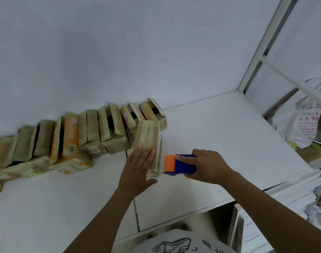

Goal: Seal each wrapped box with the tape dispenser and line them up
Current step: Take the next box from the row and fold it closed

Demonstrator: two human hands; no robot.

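Big white tabletop [220,139] fills most of my view. Along the wall [156,42] at its back there's a leaning row of wrapped boxes [46,141], tipped like dominoes, a few near the right end showing dark gaps in the wrap. Off to the right a white plastic bag [300,123] has red print on it, too blurry for me to read. The box [148,134] I'm on lies flat on the tabletop just in front of the row's right end, long side pointing away from me, glossy tape over brown paper. My left hand [139,167] is the wide grip here, fingers straight and pressing on the near half. My right hand [209,165] is wrapped round the blue-and-orange tape dispenser [179,165], just beside the box's right edge. I'm guessing the box is light and fairly stiff, but that tape skin looks slick, so I'd take it by the long sides, not the top. One orange box [71,132] in the row has white lettering and a barcode-ish patch, but I can't make it out.
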